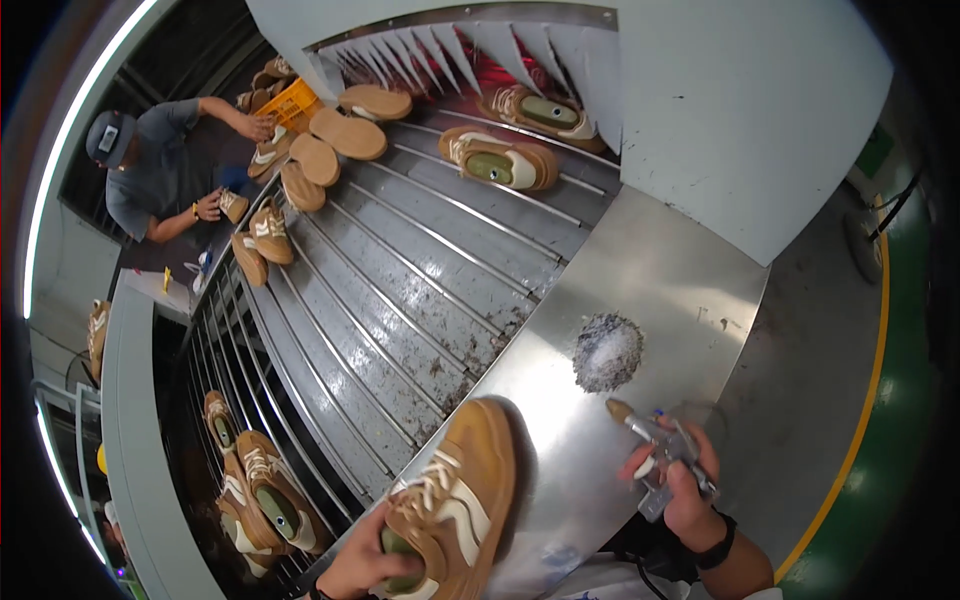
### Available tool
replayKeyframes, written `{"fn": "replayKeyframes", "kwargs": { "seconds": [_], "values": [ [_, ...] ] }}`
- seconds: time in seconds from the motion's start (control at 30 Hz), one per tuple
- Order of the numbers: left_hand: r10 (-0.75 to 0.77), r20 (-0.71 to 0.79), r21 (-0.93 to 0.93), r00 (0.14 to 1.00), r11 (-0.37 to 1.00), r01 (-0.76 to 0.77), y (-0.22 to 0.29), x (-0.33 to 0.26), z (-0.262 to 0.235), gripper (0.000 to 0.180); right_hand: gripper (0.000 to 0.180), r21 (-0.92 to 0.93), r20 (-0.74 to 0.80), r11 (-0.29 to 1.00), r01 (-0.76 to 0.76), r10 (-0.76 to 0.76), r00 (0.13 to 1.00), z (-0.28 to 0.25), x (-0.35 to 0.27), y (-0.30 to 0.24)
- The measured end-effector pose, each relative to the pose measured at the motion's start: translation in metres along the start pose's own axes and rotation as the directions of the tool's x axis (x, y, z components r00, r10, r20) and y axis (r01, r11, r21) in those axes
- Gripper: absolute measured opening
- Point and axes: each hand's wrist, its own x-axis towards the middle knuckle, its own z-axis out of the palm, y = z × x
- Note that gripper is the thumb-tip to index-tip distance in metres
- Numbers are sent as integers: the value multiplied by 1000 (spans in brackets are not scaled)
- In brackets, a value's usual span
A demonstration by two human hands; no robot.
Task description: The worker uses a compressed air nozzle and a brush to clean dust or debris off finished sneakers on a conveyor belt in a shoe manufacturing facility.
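Note:
My left hand (362, 556) is closed round the heel collar of a tan sneaker (492, 455). White laces and a wavy white side stripe show on the sneaker, and its toe points away from me over the steel plate (545, 430). To the right, my right hand (692, 490) grips a metal gun-shaped tool (655, 501) with a tan, rounded tip (619, 409). The tip points up and left and is apart from the sneaker. Just beyond it lies a grey, crumbly heap (608, 353) on the plate.
Metal rollers (400, 270) cross beyond the plate, carrying several tan shoes (347, 133). Two sneakers (500, 163) sit by a strip curtain (440, 55) in a white machine housing (740, 100). More shoes (275, 490) stand at lower left. Across the line, a person (160, 150) handles shoes beside an orange crate (293, 104).

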Motion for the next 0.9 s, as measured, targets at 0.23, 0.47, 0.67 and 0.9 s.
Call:
{"fn": "replayKeyframes", "kwargs": {
  "seconds": [0.23, 0.47, 0.67, 0.9],
  "values": [
    [213, -192, -417, 958, 866, -276, 94, 153, 19, 50, 50, 144, -165, 988, 57, -33, 986, -6, 26, 14],
    [408, -159, -20, 899, 909, -416, 181, 269, -1, 44, 54, 62, -175, 998, 22, -11, 984, -4, 21, 18],
    [681, -260, 943, 685, 331, 29, 60, 127, -104, 61, 60, 3, -223, 994, 113, -110, 969, -4, 23, 31],
    [588, -731, 664, 347, 494, 561, -66, -55, -176, 65, 61, 35, -269, 997, 71, -59, 961, -14, 19, 37]
  ]
}}
